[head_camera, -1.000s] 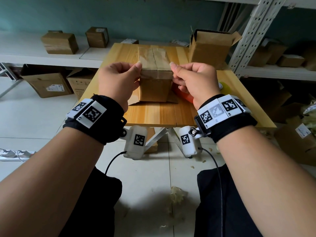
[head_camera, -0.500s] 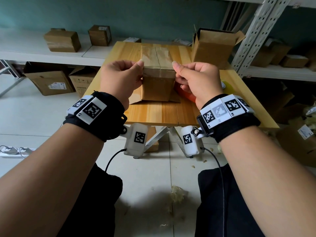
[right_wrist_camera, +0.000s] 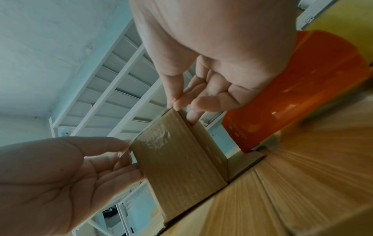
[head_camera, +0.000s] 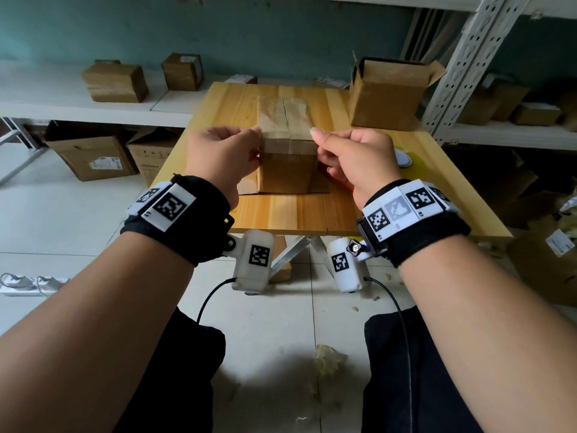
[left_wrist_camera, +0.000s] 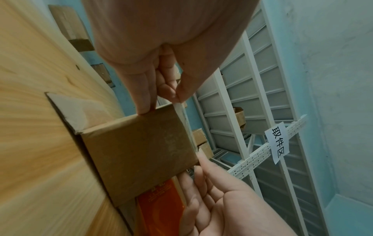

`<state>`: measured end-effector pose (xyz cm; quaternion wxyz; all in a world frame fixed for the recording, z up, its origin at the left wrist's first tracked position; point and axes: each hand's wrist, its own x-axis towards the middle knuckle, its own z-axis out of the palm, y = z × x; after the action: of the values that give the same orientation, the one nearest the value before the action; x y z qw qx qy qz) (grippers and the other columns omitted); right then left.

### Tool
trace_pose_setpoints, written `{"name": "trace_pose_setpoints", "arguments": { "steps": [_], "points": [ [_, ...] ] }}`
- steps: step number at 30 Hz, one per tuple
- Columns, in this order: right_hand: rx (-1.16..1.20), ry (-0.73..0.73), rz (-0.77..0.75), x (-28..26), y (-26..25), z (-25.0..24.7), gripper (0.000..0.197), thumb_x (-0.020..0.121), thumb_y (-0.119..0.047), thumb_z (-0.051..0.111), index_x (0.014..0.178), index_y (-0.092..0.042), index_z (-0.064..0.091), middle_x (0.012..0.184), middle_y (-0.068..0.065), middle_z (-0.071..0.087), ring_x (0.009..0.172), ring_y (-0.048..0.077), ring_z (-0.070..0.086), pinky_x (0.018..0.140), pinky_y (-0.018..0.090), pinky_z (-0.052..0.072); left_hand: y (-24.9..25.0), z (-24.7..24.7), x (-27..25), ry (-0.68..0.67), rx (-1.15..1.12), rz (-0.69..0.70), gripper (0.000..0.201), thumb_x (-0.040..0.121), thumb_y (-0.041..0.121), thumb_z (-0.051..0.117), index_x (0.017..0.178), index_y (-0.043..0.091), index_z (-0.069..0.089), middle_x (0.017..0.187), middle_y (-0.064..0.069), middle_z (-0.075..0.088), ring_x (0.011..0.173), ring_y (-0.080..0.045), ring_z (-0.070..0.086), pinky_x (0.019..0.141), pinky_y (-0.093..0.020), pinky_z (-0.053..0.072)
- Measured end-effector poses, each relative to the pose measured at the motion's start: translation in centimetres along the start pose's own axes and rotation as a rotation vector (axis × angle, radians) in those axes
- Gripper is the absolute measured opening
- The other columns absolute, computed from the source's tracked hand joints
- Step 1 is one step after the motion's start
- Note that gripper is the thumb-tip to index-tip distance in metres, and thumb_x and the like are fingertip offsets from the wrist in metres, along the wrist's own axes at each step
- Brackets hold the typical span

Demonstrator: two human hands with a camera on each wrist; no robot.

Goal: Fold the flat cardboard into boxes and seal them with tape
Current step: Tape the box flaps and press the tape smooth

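Surroundings, left to right — two closed brown cardboard boxes (head_camera: 115, 82) on the white wall shelf (head_camera: 62, 103); larger labelled cartons (head_camera: 90, 157) on the floor beneath it; a light wooden folding table (head_camera: 281, 214) in the middle; an open-topped brown cardboard box (head_camera: 387, 95) at the table's far right corner; a white perforated metal rack upright (head_camera: 462, 64) and further shelves holding more brown boxes.

Task item — a small upright brown cardboard box (head_camera: 288, 164), standing near the table's centre, its top flaps closed, a strip of clear tape (right_wrist_camera: 156, 140) running over the top seam and down the near face. Its lower flaps splay flat on the wood. An orange tape dispenser (right_wrist_camera: 292, 89) lies just beside the box on the right, partly hidden behind the right hand; a pale round object lies further right, too hidden to identify.

Left hand (head_camera: 223, 157): fingers curled, thumb and fingertips (left_wrist_camera: 145, 108) pressed against the box's upper left edge. Right hand (head_camera: 356, 157): fingers curled, thumb and forefinger pinched together at the upper right corner, other fingers touching the right side.

Against the earlier frames, both hands keep the same hold at the top corners; the box has not shifted on the table.
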<state>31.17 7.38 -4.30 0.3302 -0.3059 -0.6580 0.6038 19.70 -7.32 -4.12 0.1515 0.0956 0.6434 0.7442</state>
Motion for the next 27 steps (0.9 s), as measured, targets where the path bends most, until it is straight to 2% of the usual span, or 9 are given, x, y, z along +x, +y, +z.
{"name": "trace_pose_setpoints", "arguments": {
  "steps": [4, 7, 11, 13, 15, 17, 19, 23, 27],
  "points": [
    [-0.002, -0.011, 0.038, 0.0, -0.1, 0.0, 0.025, 0.086, -0.031, 0.087, 0.09, -0.01, 0.074, 0.082, 0.001, 0.079, 0.071, 0.011, 0.073, 0.056, 0.019, 0.054, -0.1, 0.0, 0.4, 0.003, -0.037, -0.038, 0.012, 0.094, 0.014, 0.077, 0.09, 0.009, 0.067, 0.092, -0.013, 0.071, 0.1, -0.033, 0.076, 0.085, -0.039, 0.065],
    [-0.015, -0.025, 0.07, 0.0, -0.4, -0.2, 0.025, 0.087, -0.033, 0.086, 0.093, -0.012, 0.074, 0.084, -0.001, 0.08, 0.074, 0.01, 0.075, 0.059, 0.021, 0.055, -0.1, -0.2, 0.5, -0.009, -0.049, -0.058, 0.014, 0.092, 0.013, 0.077, 0.091, 0.008, 0.065, 0.082, -0.01, 0.069, 0.084, -0.025, 0.075, 0.075, -0.029, 0.063],
    [-0.031, -0.043, 0.12, 0.1, -0.9, -0.2, 0.022, 0.086, -0.034, 0.086, 0.089, -0.015, 0.075, 0.081, -0.003, 0.078, 0.084, 0.014, 0.08, 0.059, 0.022, 0.053, 0.1, -0.2, 0.5, -0.01, -0.104, -0.102, 0.023, 0.089, 0.011, 0.078, 0.107, 0.002, 0.067, 0.066, -0.003, 0.069, 0.072, -0.017, 0.074, 0.08, -0.032, 0.064],
    [-0.039, -0.067, 0.152, 0.3, -1.2, -0.3, 0.022, 0.085, -0.034, 0.086, 0.087, -0.015, 0.074, 0.08, -0.003, 0.076, 0.088, 0.016, 0.08, 0.06, 0.022, 0.052, 0.3, -0.3, 0.6, -0.006, -0.088, -0.124, 0.037, 0.088, 0.012, 0.079, 0.121, 0.002, 0.065, 0.072, -0.003, 0.074, 0.079, -0.016, 0.078, 0.079, -0.033, 0.065],
    [-0.043, -0.085, 0.182, 0.6, -1.5, -0.4, 0.026, 0.084, -0.033, 0.087, 0.095, -0.013, 0.074, 0.078, -0.004, 0.074, 0.086, 0.014, 0.08, 0.06, 0.022, 0.052, 0.4, -0.2, 0.6, 0.003, -0.038, -0.141, 0.046, 0.088, 0.016, 0.08, 0.13, 0.008, 0.062, 0.089, -0.004, 0.077, 0.087, -0.016, 0.079, 0.08, -0.036, 0.066],
    [-0.043, -0.098, 0.206, 0.9, -1.7, -0.5, 0.028, 0.084, -0.031, 0.087, 0.1, -0.013, 0.073, 0.076, -0.005, 0.071, 0.086, 0.012, 0.08, 0.058, 0.022, 0.052, 0.5, -0.1, 0.5, 0.012, 0.023, -0.159, 0.042, 0.088, 0.023, 0.079, 0.126, 0.014, 0.064, 0.092, -0.001, 0.076, 0.091, -0.016, 0.077, 0.088, -0.038, 0.063],
    [-0.039, -0.101, 0.221, 1.2, -1.7, -0.5, 0.03, 0.084, -0.031, 0.086, 0.104, -0.013, 0.072, 0.077, -0.005, 0.07, 0.085, 0.012, 0.08, 0.056, 0.021, 0.052, 0.8, 0.0, 0.2, 0.0, 0.059, -0.187, 0.032, 0.09, 0.028, 0.076, 0.118, 0.017, 0.065, 0.086, 0.004, 0.074, 0.095, -0.015, 0.073, 0.096, -0.04, 0.057],
    [-0.046, -0.112, 0.263, 1.4, -1.7, -0.2, 0.027, 0.085, -0.033, 0.086, 0.101, -0.016, 0.072, 0.083, -0.004, 0.073, 0.08, 0.016, 0.08, 0.052, 0.021, 0.051, 1.2, 0.1, -0.1, -0.075, 0.067, -0.282, 0.018, 0.092, 0.031, 0.069, 0.107, 0.021, 0.067, 0.078, 0.008, 0.071, 0.1, -0.015, 0.069, 0.097, -0.041, 0.049],
    [-0.034, -0.102, 0.268, 1.4, -1.6, 0.0, 0.042, 0.085, -0.031, 0.086, 0.118, -0.014, 0.067, 0.093, 0.001, 0.077, 0.077, 0.018, 0.08, 0.045, 0.02, 0.048, 0.9, 0.2, 0.2, -0.054, 0.092, -0.258, 0.028, 0.091, 0.037, 0.071, 0.113, 0.02, 0.067, 0.102, 0.002, 0.064, 0.099, -0.015, 0.061, 0.095, -0.039, 0.049]
  ]
}}
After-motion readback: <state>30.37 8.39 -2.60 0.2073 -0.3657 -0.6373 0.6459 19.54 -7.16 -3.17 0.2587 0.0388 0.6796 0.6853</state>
